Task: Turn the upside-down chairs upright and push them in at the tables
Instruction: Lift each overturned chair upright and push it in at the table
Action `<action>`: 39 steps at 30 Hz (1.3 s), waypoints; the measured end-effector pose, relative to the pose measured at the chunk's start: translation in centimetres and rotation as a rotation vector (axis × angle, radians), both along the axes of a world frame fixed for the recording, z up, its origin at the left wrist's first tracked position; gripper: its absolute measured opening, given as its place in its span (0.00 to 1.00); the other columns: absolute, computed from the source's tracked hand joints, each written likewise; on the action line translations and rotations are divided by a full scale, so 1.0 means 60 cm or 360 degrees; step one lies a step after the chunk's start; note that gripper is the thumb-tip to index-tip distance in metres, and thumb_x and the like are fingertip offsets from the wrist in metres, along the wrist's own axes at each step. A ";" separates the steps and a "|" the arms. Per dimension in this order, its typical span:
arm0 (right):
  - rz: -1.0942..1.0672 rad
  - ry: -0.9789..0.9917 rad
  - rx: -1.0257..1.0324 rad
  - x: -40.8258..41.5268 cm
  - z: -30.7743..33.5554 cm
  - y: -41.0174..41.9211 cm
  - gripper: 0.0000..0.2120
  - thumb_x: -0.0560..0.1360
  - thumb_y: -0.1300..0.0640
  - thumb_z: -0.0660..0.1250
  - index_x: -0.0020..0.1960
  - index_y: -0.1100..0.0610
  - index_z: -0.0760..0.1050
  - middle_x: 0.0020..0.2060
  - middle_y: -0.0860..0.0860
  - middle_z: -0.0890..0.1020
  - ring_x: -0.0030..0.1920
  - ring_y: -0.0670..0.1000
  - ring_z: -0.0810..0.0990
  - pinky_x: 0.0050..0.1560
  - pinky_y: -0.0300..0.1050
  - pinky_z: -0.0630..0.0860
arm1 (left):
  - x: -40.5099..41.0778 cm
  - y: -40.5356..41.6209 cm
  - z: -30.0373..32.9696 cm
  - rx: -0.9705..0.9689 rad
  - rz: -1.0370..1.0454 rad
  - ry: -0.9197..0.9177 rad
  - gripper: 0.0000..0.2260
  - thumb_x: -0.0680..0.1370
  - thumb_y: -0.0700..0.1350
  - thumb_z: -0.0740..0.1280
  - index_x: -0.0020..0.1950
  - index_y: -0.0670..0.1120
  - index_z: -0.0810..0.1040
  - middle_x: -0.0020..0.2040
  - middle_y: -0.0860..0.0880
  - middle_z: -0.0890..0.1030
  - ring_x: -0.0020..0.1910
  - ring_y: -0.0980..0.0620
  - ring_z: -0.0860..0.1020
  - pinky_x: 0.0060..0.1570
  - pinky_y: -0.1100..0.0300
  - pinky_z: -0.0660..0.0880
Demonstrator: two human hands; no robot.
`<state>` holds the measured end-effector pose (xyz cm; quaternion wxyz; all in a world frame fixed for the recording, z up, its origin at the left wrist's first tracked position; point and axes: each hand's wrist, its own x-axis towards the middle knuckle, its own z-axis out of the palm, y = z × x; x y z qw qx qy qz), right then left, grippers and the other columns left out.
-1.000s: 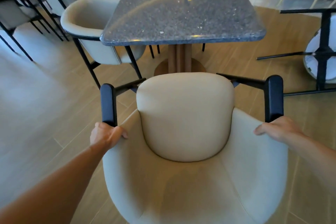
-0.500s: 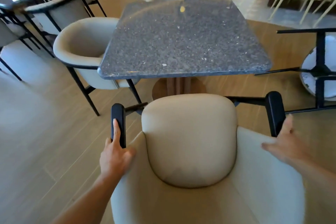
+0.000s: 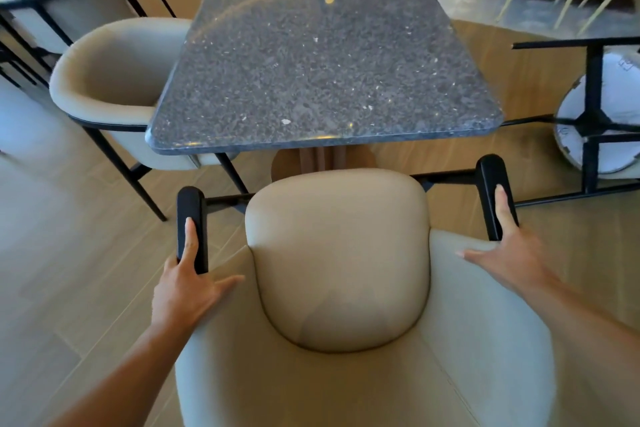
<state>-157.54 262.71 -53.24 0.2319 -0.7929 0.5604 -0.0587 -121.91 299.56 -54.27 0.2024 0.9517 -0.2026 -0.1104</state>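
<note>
Upright beige upholstered armchair [image 3: 341, 253] at frame bottom centre, seat front just short of speckled dark stone desk [image 3: 322, 62].
Left hand [image 3: 188, 288], right hand [image 3: 509, 250]: fingers straight, flat along black armrests, pressing, not gripping, likely to slide chair under.
Upside-down chair [image 3: 602, 118] waits at right edge.

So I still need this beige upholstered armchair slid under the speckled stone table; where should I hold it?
Grip the two black armrests, left hand and right hand, from behind the backrest: they run straight toward the table, so pushing drives the armchair squarely in.
</note>
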 end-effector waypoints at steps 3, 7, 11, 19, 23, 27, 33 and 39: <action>0.0050 -0.0015 0.0020 0.004 0.007 -0.004 0.66 0.68 0.51 0.82 0.75 0.23 0.30 0.32 0.58 0.79 0.30 0.56 0.79 0.32 0.52 0.80 | 0.008 0.000 0.001 0.0040 -0.0051 0.0041 0.63 0.64 0.60 0.82 0.78 0.73 0.33 0.49 0.45 0.77 0.43 0.44 0.75 0.41 0.51 0.74; 0.0091 0.0015 0.0080 0.003 0.011 -0.014 0.63 0.70 0.55 0.79 0.74 0.22 0.30 0.32 0.58 0.79 0.29 0.56 0.79 0.31 0.55 0.81 | 0.021 0.001 -0.006 -0.0054 -0.0057 0.0113 0.59 0.67 0.52 0.79 0.76 0.77 0.35 0.47 0.49 0.77 0.38 0.51 0.75 0.34 0.55 0.74; 0.0165 0.0044 0.0134 -0.001 0.007 -0.035 0.63 0.69 0.57 0.77 0.74 0.22 0.31 0.22 0.50 0.74 0.23 0.51 0.73 0.25 0.47 0.74 | 0.036 -0.007 -0.001 -0.0057 -0.0041 0.0183 0.56 0.65 0.53 0.76 0.74 0.80 0.36 0.48 0.50 0.76 0.38 0.53 0.76 0.31 0.58 0.74; 0.0244 0.0292 0.0320 0.038 0.000 -0.081 0.62 0.68 0.56 0.80 0.81 0.31 0.37 0.45 0.52 0.83 0.40 0.54 0.83 0.39 0.51 0.80 | 0.074 -0.039 -0.022 0.0256 -0.0068 0.0388 0.57 0.66 0.54 0.78 0.79 0.73 0.39 0.57 0.46 0.73 0.42 0.50 0.77 0.34 0.59 0.75; 0.0250 0.0302 0.0433 0.046 -0.024 -0.092 0.62 0.68 0.57 0.80 0.81 0.31 0.38 0.62 0.57 0.81 0.50 0.55 0.79 0.51 0.54 0.78 | 0.085 -0.052 -0.049 0.0348 -0.0107 0.0423 0.57 0.68 0.52 0.79 0.80 0.71 0.39 0.63 0.42 0.75 0.45 0.48 0.76 0.36 0.58 0.73; 0.0218 0.0272 0.0473 0.046 -0.042 -0.100 0.63 0.69 0.59 0.80 0.80 0.30 0.37 0.66 0.58 0.79 0.47 0.51 0.76 0.48 0.52 0.75 | 0.089 -0.064 -0.066 0.0371 -0.0100 0.0443 0.57 0.70 0.51 0.79 0.80 0.71 0.38 0.68 0.38 0.74 0.51 0.43 0.76 0.42 0.55 0.76; 0.0201 0.0309 0.0514 0.071 -0.056 -0.121 0.63 0.68 0.58 0.80 0.80 0.30 0.36 0.71 0.58 0.76 0.56 0.58 0.79 0.53 0.55 0.77 | 0.114 -0.087 -0.080 0.0420 -0.0103 0.0439 0.57 0.69 0.53 0.79 0.80 0.71 0.38 0.69 0.38 0.74 0.52 0.43 0.75 0.46 0.52 0.76; 0.0216 0.0350 0.0554 0.099 -0.070 -0.135 0.63 0.68 0.58 0.80 0.80 0.30 0.37 0.72 0.58 0.75 0.59 0.60 0.79 0.56 0.56 0.78 | 0.137 -0.097 -0.103 0.0450 -0.0084 0.0473 0.57 0.68 0.53 0.79 0.80 0.71 0.38 0.68 0.40 0.75 0.52 0.43 0.75 0.46 0.52 0.75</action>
